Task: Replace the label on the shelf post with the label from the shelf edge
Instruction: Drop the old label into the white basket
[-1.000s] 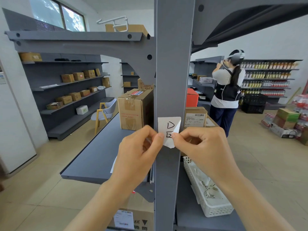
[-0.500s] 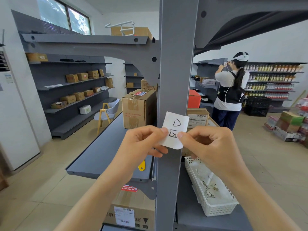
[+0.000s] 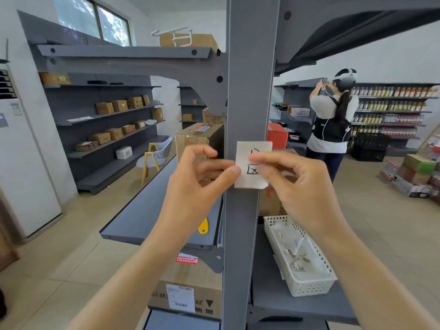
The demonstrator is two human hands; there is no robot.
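A white paper label (image 3: 252, 177) with black handwritten marks lies flat against the front of the grey vertical shelf post (image 3: 247, 96), at about the middle of the view. My left hand (image 3: 197, 182) pinches the label's left edge with thumb and forefinger. My right hand (image 3: 297, 184) presses its forefinger across the middle of the label, hiding part of the upper mark. The label's lower right corner is slightly torn or curled.
A grey shelf (image 3: 147, 215) runs left of the post with a cardboard box (image 3: 197, 144) and a yellow tag (image 3: 203, 226). A white mesh basket (image 3: 307, 279) sits on the right shelf. A person (image 3: 333, 122) stands at far shelves on the right. Boxes lie below.
The label has turned from tilted and loose to upright and flat on the post. My right forefinger moved from its edge onto its face. My view shifted closer.
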